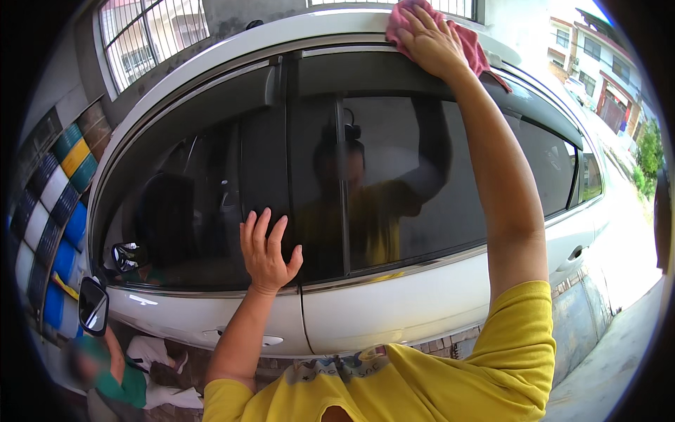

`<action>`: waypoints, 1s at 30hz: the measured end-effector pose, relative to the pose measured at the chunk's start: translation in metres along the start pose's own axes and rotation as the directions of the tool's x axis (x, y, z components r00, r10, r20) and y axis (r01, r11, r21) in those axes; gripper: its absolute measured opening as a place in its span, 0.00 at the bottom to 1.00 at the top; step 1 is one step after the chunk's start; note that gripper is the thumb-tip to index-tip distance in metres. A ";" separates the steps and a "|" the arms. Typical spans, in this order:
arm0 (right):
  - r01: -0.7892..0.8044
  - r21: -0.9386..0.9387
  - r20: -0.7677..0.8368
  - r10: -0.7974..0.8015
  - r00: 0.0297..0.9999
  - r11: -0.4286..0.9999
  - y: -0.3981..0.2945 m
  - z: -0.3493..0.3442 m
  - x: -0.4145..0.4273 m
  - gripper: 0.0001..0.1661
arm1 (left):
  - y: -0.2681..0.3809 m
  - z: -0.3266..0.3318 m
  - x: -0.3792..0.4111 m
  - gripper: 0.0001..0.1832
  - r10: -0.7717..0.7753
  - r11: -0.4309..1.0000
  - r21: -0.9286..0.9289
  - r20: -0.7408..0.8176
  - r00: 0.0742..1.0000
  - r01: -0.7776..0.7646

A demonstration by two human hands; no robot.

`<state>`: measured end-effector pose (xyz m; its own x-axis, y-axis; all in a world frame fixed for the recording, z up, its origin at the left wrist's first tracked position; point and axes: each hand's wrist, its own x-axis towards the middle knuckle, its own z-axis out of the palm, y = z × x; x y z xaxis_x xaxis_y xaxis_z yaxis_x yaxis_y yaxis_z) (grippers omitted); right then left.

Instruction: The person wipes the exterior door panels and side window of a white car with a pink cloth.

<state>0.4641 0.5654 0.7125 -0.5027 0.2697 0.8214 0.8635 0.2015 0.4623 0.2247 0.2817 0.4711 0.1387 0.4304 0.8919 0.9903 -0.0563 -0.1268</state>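
Note:
A white car point(401, 316) with dark side windows point(316, 174) stands side-on in front of me. My right hand point(435, 42) is raised to the roof edge, lying spread over a red-pink cloth point(472, 45) pressed on the car above the window. My left hand point(269, 253) is at the window beside the door pillar, fingers apart and holding nothing. The dark glass mirrors my upper body and raised arm.
A co-worker in green point(121, 374) crouches at the lower left, near the side mirror point(94, 306). Stacked drums point(52, 184) stand behind at the left. A barred window point(155, 42) is in the wall beyond the car. Buildings point(606, 58) show at the upper right.

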 end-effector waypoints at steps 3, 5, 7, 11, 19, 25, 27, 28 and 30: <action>-0.013 0.534 0.022 0.001 1.000 0.845 -0.070 -0.056 0.025 0.32 | 0.004 0.008 0.003 0.27 0.016 0.999 -0.028 -0.034 0.999 -0.017; -0.011 0.442 -0.005 0.014 1.000 0.897 -0.102 -0.069 0.025 0.29 | 0.003 0.012 0.004 0.26 0.012 0.998 -0.059 -0.057 0.998 -0.015; 0.036 0.466 -0.023 -0.029 0.999 0.884 -0.103 -0.073 0.022 0.29 | -0.001 0.010 0.005 0.26 -0.013 0.996 -0.088 -0.057 0.998 0.008; 0.037 0.498 -0.090 0.009 0.996 0.867 -0.062 -0.048 -0.009 0.27 | -0.007 0.000 0.009 0.26 -0.034 0.989 -0.147 -0.025 0.999 0.030; -0.336 0.369 0.031 0.350 0.936 0.867 0.071 0.006 -0.089 0.28 | -0.026 0.003 0.057 0.27 -0.006 0.995 -0.098 -0.077 0.997 -0.002; -0.051 0.471 -0.226 0.176 0.958 0.881 -0.068 -0.057 -0.058 0.25 | -0.030 0.005 0.047 0.26 -0.028 0.997 -0.079 -0.117 0.993 0.019; 0.049 0.453 -0.297 0.098 0.950 0.890 -0.095 -0.068 -0.049 0.25 | -0.032 0.005 0.047 0.25 -0.040 0.996 -0.081 -0.126 0.991 0.030; 0.068 0.474 -0.250 0.060 0.966 0.878 -0.092 -0.071 -0.049 0.25 | -0.034 0.006 0.047 0.24 -0.040 0.996 -0.089 -0.142 0.989 0.028; 0.133 0.491 -0.214 -0.029 0.976 0.861 -0.071 -0.075 -0.052 0.24 | -0.036 0.004 0.045 0.23 -0.027 0.996 -0.089 -0.157 0.987 0.013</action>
<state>0.4316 0.4664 0.6619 -0.5068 0.0563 0.8602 0.6564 0.6720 0.3428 0.1949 0.3069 0.5140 0.1108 0.2847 0.9522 0.9886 -0.1303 -0.0761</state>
